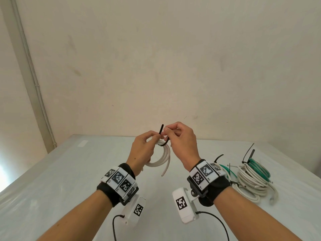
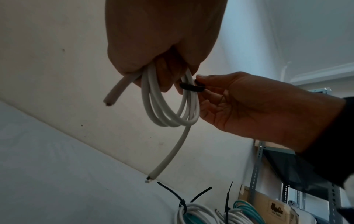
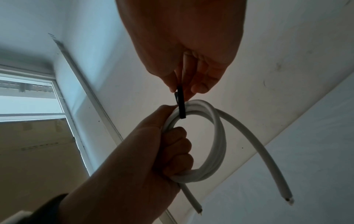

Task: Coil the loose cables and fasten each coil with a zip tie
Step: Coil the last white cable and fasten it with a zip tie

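I have the white cable coil point(image 1: 162, 156) raised over the middle of the bench point(image 1: 69, 180), my left hand point(image 1: 141, 146) fisted round its turns. My right hand point(image 1: 182, 141) pinches the black zip tie point(image 1: 161, 134), already looped round the bundle. To do this well, I judge I should keep every turn trapped inside the loop, feed the tail squarely into the head, then pull snug close to my left fingers point(image 3: 178, 145). Finished tied coils point(image 1: 251, 178) lie at the right.
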The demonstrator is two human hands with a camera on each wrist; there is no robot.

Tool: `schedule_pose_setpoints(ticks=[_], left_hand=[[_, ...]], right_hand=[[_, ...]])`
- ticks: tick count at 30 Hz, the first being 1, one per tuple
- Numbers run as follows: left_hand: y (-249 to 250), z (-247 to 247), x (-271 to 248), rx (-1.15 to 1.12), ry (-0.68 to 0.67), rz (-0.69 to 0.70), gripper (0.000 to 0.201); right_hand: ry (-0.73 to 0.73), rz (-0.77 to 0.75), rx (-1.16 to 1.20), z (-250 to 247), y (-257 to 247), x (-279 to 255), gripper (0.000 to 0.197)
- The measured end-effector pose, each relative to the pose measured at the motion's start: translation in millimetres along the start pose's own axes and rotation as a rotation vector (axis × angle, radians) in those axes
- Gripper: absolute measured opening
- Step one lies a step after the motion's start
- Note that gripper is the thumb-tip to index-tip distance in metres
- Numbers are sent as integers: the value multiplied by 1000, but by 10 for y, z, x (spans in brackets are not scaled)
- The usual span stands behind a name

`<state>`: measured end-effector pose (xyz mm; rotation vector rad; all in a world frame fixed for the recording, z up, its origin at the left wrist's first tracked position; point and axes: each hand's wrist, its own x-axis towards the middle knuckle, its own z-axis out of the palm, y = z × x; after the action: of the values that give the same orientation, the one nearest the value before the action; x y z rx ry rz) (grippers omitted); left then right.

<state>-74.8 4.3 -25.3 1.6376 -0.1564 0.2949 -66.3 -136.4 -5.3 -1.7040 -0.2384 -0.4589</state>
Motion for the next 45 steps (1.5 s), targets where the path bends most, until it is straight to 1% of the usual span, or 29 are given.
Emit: schedule_pose_setpoints(ticks=[4,8,11,13,19,22,24,26,29,35,40,45], left_hand=[[-19,0,-23,-9,-20,24,25],[-48,-2,-24,-50,24,25,20],[-55,-1,-18,-14,61,33,25],[-43,6,-7,11,76,37,26],[-27,7,10,17,69,62,31],[-44,8,-2,35,27,74,32],[-67,10,-13,37,9,67,31],[-94,7,-16,28,19,60,27],[-124,5,-13,30,32,56,24],[-140,-9,-7,111,27,79,26],[-165,-55,34,162,117,66,23],[-179,-43,55,205,152,82,21]], right_hand=[[-1,33,59,-25,-2,16,5],[-30,90,131,-44,-3,-18,6],[-22,129,187,-45,-8,-9,11],[-25,128,204,-43,-28,1,13],[-41,110,186,-43,-106,29,6],[-39,102,172,-51,-111,22,4],[-31,100,160,-50,-98,16,3],[-20,105,150,-43,-75,13,1],[-15,114,127,-40,-49,8,1],[-59,129,51,-64,-65,18,4],[-126,126,-22,-81,-67,5,5],[-89,111,-10,-25,-38,-19,1]])
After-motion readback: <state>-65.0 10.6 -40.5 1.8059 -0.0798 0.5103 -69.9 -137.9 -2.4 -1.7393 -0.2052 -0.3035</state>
